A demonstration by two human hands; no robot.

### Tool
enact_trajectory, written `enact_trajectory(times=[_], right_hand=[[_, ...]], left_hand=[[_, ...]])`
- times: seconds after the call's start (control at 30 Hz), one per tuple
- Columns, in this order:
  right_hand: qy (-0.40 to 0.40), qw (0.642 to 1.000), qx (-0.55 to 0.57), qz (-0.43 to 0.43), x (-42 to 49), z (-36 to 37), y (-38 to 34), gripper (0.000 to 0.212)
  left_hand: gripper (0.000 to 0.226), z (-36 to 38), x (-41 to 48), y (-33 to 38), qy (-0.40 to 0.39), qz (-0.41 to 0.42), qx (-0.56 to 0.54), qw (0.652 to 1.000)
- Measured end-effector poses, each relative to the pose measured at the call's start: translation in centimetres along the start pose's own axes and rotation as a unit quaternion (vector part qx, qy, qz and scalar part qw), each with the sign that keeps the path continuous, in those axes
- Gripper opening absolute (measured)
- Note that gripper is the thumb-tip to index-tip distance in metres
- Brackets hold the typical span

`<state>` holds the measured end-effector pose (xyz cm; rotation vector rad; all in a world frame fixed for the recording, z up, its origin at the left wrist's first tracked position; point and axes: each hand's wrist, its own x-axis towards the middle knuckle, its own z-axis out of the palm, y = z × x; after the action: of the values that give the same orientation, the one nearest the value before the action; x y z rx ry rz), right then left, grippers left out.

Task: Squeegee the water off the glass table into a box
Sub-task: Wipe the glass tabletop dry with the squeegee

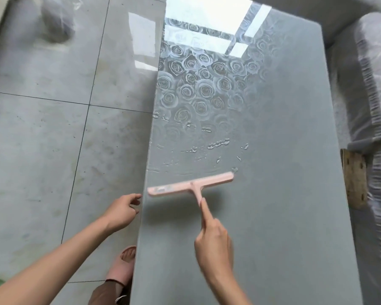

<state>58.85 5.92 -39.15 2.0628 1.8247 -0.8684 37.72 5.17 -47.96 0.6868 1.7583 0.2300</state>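
A pink squeegee (190,184) lies with its blade across the glass table (284,194), near the table's left edge. My right hand (212,241) grips its handle, forefinger stretched along it. Streaks and puddles of water (218,144) sit on the glass just beyond the blade. My left hand (121,211) hovers by the table's left edge with loosely curled fingers, holding nothing. No box is in view.
A rose pattern (198,84) shows in the far half of the glass. Grey floor tiles (53,139) lie to the left. A plastic-wrapped sofa (376,106) and a wooden block (353,179) stand at the right. My sandalled foot (123,267) is beside the table.
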Motion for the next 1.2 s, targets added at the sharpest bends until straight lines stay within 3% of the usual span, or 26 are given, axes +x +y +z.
enact_trajectory(times=[0.13, 0.27, 0.4, 0.53, 0.63, 0.77, 0.93, 1.07, 1.2], right_hand=[[-0.057, 0.998, -0.003, 0.023, -1.7, 2.9, -2.7, 0.074], [-0.029, 1.0, 0.012, 0.0, 1.3, 3.2, -5.7, 0.073], [-0.01, 0.997, 0.07, -0.01, 4.5, 1.4, -8.6, 0.071], [0.051, 0.993, 0.106, -0.031, 3.7, -0.7, -6.1, 0.066], [0.055, 0.989, 0.131, -0.026, 2.4, -2.4, -0.7, 0.054], [0.03, 0.992, 0.124, 0.004, 1.9, -4.4, 7.3, 0.047], [-0.014, 0.999, 0.045, -0.019, 5.5, -7.3, 12.3, 0.053], [-0.026, 0.997, 0.036, -0.067, 8.8, -5.9, 11.1, 0.052], [-0.023, 0.992, 0.032, -0.121, 10.3, -6.0, 10.7, 0.048]], left_hand=[[0.061, -0.8, 0.4, -0.1, 0.031, 0.008, 0.012, 0.999], [0.079, -1.9, 0.6, 0.4, 0.043, -0.009, -0.037, 0.998], [0.083, -2.9, 1.2, 0.1, 0.067, -0.015, -0.032, 0.997], [0.077, -2.9, 1.0, -0.2, 0.068, -0.017, -0.014, 0.997], [0.062, -2.5, 0.7, 0.4, 0.073, 0.031, 0.085, 0.993], [0.049, -0.5, -0.9, 2.2, 0.137, 0.144, 0.217, 0.956], [0.055, 2.5, -1.7, 3.6, 0.092, 0.222, 0.396, 0.886], [0.063, 3.9, -1.5, 3.5, 0.068, 0.208, 0.51, 0.832], [0.072, 4.1, -1.1, 4.6, 0.067, 0.181, 0.553, 0.811]])
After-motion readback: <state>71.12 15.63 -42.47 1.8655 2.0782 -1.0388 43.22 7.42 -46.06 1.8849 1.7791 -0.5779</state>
